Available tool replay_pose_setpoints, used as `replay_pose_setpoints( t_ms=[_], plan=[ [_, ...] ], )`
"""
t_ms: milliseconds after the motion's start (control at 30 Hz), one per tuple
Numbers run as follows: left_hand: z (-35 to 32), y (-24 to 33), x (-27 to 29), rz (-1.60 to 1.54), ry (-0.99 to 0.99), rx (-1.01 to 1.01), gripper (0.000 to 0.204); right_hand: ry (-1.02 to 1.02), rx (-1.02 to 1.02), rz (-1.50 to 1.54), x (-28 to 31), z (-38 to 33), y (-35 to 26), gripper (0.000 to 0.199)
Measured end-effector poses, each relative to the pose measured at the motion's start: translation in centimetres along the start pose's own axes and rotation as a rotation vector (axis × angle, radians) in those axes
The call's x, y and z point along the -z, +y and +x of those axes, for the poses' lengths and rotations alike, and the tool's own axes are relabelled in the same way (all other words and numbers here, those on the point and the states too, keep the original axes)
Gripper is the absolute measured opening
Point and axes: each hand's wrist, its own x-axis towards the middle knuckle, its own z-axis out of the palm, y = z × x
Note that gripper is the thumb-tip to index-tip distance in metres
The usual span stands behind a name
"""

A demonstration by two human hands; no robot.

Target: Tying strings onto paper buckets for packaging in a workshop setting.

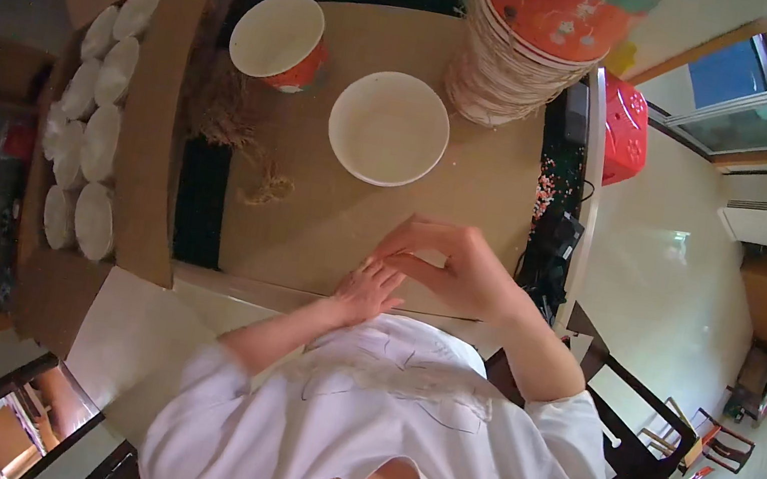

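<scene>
My left hand [368, 290] is by the near edge of a cardboard sheet [482, 195], fingers stretched out and slightly apart, with nothing visible in it. Just above it is my right hand [452, 256], wrist bent, thumb and fingers drawn together in a pinch close to the left fingertips. Whatever the pinch holds, if anything, is too small to see. Beyond both hands stands a round white paper tub [389, 129], open side up. An orange-sided paper bucket [280, 38] stands farther left. Brown strings [227, 112] lie bunched beside it, with loose strands [269, 186] nearer me.
At far right rises a tall stack of paper buckets [507, 78], an orange patterned one [569, 12] topmost. A cardboard box [168, 102] at left holds several white round-ended stacks [103, 142]. Black devices with cables [560, 244] and a red plastic stool [623, 127] are on the right.
</scene>
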Motion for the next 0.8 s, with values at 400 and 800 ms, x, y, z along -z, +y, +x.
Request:
replay_pose_setpoints(
  t_ms=[400,800],
  plan=[
    [21.3,1.1,-15.7,0.026,-0.111,0.142,0.085,-0.017,0.083,0.167,-2.7,-4.1,-0.5,0.014],
    [3.1,1.3,-9.9,-0.120,-0.408,-0.595,0.051,0.025,0.156,0.295,-1.0,-4.9,2.0,0.009]
  ],
)
